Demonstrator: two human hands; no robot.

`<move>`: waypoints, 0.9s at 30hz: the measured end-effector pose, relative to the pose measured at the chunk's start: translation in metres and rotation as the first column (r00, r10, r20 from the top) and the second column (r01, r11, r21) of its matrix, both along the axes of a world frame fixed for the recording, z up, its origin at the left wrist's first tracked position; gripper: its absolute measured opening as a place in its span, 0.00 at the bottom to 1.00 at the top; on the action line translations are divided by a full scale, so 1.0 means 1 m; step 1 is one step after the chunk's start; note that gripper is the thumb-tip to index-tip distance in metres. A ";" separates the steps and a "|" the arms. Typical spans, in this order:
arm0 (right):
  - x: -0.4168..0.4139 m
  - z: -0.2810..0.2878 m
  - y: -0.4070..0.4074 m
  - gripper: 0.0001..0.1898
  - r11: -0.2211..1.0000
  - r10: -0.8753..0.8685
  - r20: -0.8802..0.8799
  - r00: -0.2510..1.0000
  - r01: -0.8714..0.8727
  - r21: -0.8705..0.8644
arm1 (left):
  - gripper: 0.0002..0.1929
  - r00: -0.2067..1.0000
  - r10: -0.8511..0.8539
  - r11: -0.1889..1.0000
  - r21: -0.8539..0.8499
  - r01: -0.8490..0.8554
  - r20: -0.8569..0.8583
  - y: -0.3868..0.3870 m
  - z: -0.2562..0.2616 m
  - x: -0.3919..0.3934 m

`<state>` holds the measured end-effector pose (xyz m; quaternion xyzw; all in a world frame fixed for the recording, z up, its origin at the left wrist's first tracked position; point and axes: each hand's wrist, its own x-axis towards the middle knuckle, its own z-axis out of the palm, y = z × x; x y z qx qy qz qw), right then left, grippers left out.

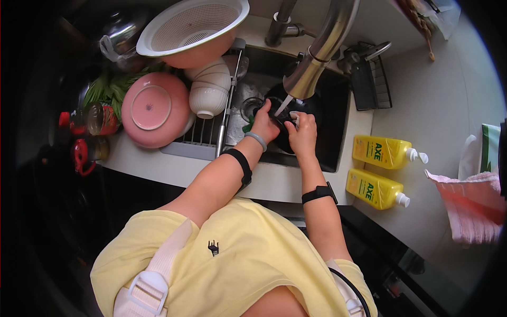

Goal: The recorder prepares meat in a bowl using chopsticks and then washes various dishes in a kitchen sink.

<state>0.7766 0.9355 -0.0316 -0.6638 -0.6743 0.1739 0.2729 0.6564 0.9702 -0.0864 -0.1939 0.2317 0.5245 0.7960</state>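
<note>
Over the dark sink (338,130), my left hand (265,125) grips part of a black pan (283,138); its exact shape is hard to make out against the sink. A small whitish cloth or sponge (294,115) shows at the fingers of my right hand (304,132), pressed close to the pan. Water (283,105) runs from the metal faucet (304,81) between my hands. Left of my left hand are a round drain strainer (252,107) and a bit of green material (248,125), partly covered by the hand.
A dish rack (190,149) left of the sink holds stacked white bowls (209,97), a pink bowl turned over (148,107) and a pink-and-white colander (194,29). Two yellow AXE detergent bottles (382,152) lie on the right counter. A black wire caddy (372,83) stands behind them.
</note>
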 end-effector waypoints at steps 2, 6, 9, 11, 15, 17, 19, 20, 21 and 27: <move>-0.002 0.001 -0.008 0.15 0.999 0.038 -0.029 0.999 -0.038 -0.004 | 0.16 0.999 -0.008 1.000 -0.028 0.007 -0.038 0.004 -0.014 0.005; 0.019 -0.002 -0.028 0.11 0.989 -0.089 -0.186 0.979 0.065 -0.132 | 0.09 0.969 -0.084 0.994 0.052 0.098 -0.234 -0.008 -0.014 0.025; 0.044 -0.008 -0.045 0.14 0.985 -0.169 -0.377 0.911 0.142 -0.098 | 0.14 0.854 -0.148 0.965 0.114 0.234 -0.499 -0.022 0.005 0.033; 0.053 -0.015 -0.044 0.17 0.976 -0.218 -0.403 0.889 0.198 -0.090 | 0.18 0.733 -0.249 0.792 0.303 0.530 -0.633 -0.024 0.024 0.028; 0.019 -0.009 -0.007 0.25 0.980 0.180 -0.251 0.951 -0.194 -0.033 | 0.19 0.433 -0.039 0.670 0.298 0.680 -0.901 -0.026 -0.017 0.017; 0.001 -0.016 0.011 0.34 0.985 0.167 -0.109 0.980 -0.162 0.050 | 0.20 0.331 0.023 0.612 0.274 0.742 -0.944 -0.031 -0.017 0.017; 0.004 -0.021 0.036 0.39 0.988 0.080 0.042 0.996 -0.073 -0.135 | 0.21 0.130 0.180 0.505 0.205 0.838 -0.975 -0.035 -0.015 0.014; 0.013 -0.024 0.053 0.38 0.971 0.091 0.036 0.995 -0.081 -0.226 | 0.19 0.075 0.248 0.484 0.191 0.854 -0.966 -0.036 -0.014 0.013; 0.011 -0.016 0.068 0.36 0.939 0.071 0.100 0.992 -0.033 -0.342 | 0.19 0.068 0.245 0.494 0.185 0.849 -0.967 -0.035 -0.013 0.010; 0.022 0.014 0.090 0.25 0.879 -0.023 0.345 0.938 0.184 -0.439 | 0.14 -0.264 0.370 0.259 -0.174 0.950 -0.891 -0.022 0.030 0.001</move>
